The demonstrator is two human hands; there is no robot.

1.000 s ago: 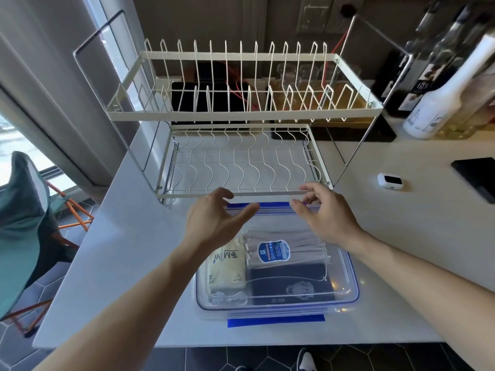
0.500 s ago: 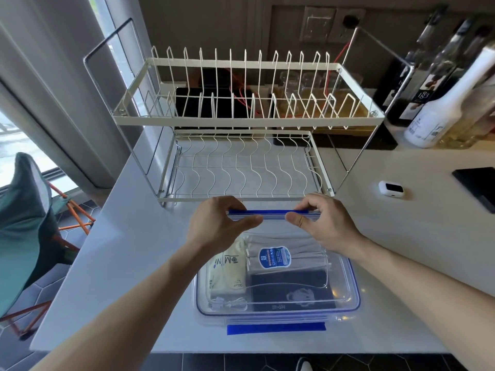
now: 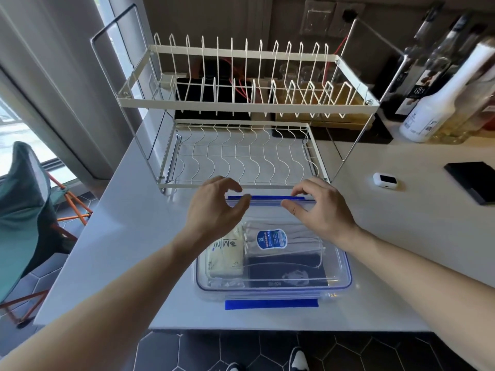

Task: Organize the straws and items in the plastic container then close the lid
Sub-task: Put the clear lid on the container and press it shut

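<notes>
A white counter (image 3: 375, 236) runs along a dark wall, with a window and grey curtain on the left and dark hexagon floor tiles near. A two-tier white wire rack (image 3: 241, 108) stands at the far side, bottles (image 3: 439, 103) to its right; one dark label reads "183". The clear container (image 3: 340, 269), lid on, sits at the near edge just in front of the rack. Left hand (image 3: 214, 207) and right hand (image 3: 318, 207) curl loosely over its far blue clip (image 3: 267, 197), grasping nothing. Inside, a cream packet (image 3: 225, 255) reads "MINI"
</notes>
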